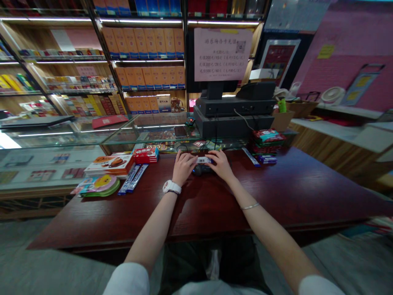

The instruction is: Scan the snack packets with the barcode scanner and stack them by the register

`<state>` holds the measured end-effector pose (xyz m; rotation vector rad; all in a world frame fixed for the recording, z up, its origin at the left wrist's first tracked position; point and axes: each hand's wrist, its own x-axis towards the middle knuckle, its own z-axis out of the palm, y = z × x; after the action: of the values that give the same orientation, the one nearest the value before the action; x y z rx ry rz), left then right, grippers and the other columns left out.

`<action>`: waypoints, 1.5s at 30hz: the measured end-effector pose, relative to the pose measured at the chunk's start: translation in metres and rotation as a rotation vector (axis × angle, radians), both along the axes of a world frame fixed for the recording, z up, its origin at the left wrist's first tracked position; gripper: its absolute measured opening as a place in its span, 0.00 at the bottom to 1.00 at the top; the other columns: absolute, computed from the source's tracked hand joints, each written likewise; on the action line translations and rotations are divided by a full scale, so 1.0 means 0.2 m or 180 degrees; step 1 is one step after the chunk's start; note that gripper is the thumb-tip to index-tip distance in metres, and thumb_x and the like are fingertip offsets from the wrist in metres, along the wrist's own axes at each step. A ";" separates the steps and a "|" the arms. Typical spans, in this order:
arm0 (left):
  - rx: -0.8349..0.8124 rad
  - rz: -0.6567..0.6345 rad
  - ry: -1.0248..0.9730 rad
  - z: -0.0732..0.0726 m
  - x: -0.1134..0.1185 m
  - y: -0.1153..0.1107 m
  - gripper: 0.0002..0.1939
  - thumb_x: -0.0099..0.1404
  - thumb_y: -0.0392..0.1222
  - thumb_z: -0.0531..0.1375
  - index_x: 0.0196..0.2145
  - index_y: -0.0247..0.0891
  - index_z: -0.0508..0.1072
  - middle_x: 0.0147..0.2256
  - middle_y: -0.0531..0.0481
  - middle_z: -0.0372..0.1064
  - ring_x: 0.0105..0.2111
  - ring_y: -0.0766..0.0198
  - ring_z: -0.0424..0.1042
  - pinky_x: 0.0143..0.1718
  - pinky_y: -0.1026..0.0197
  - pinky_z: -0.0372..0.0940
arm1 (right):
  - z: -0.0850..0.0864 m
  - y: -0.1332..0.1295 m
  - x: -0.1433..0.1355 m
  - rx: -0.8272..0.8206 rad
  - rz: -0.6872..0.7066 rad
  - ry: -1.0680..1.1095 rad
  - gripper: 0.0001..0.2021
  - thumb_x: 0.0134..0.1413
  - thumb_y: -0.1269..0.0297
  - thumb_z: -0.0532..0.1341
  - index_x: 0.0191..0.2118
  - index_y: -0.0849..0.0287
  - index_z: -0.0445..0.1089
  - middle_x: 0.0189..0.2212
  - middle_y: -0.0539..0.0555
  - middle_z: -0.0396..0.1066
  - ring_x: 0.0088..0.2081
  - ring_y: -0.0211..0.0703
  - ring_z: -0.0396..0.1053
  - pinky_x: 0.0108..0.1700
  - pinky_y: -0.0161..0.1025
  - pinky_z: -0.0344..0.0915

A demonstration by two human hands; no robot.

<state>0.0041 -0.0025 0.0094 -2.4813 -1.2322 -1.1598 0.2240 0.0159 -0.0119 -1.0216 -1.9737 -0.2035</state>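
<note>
A slim wrapped snack bar (202,160) is held level between my two hands, its white barcode side facing me. My left hand (184,167), with a white watch at the wrist, pinches one end. At the other end, my right hand (221,165) grips it with closed fingers. Just under the bar sits a dark device, perhaps a barcode scanner (201,170), partly hidden by my hands. Similar blue-and-white bars (136,178) lie on the left of the desk. Another such bar (251,157) rests on the right.
On the brown desk (276,196), a food box (112,164), red packs (145,154) and colourful round-topped packages (100,185) stand left. Stacked snack packs (267,141) are at right. Behind are a glass counter (153,123) and a monitor with a paper sign (222,55).
</note>
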 end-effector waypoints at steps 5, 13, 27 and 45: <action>-0.0058 0.0115 -0.0143 0.00 -0.01 0.00 0.14 0.67 0.40 0.58 0.49 0.51 0.74 0.45 0.51 0.74 0.51 0.56 0.68 0.69 0.40 0.37 | 0.01 -0.01 -0.01 -0.0030 0.0055 0.0004 0.19 0.59 0.62 0.61 0.57 0.50 0.68 0.55 0.57 0.70 0.56 0.51 0.67 0.64 0.60 0.54; 0.0014 0.0478 -0.0482 -0.02 -0.08 0.04 0.15 0.67 0.39 0.58 0.49 0.51 0.75 0.47 0.50 0.74 0.51 0.55 0.68 0.69 0.41 0.37 | 0.03 -0.02 0.01 -0.0247 0.0238 -0.0002 0.23 0.63 0.59 0.57 0.63 0.53 0.61 0.63 0.59 0.61 0.64 0.50 0.58 0.66 0.57 0.53; 0.0082 0.0860 -0.0517 -0.07 -0.14 0.10 0.13 0.67 0.40 0.58 0.48 0.48 0.76 0.46 0.48 0.74 0.50 0.55 0.69 0.69 0.42 0.39 | -0.05 0.03 0.08 -0.1700 0.0402 -0.0496 0.30 0.60 0.46 0.58 0.66 0.47 0.57 0.67 0.59 0.54 0.67 0.56 0.52 0.64 0.64 0.51; 0.0068 0.1102 -0.0338 -0.11 -0.14 0.12 0.14 0.67 0.41 0.57 0.49 0.46 0.75 0.47 0.48 0.74 0.50 0.55 0.69 0.68 0.42 0.43 | -0.06 0.01 0.03 -0.1928 0.0367 -0.1188 0.32 0.60 0.64 0.59 0.68 0.46 0.50 0.63 0.56 0.62 0.63 0.52 0.59 0.65 0.63 0.46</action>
<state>-0.0248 0.0219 -0.0129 -2.0996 -1.5884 -1.2116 0.2292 0.0172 -0.0243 -1.3087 -2.5042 0.3118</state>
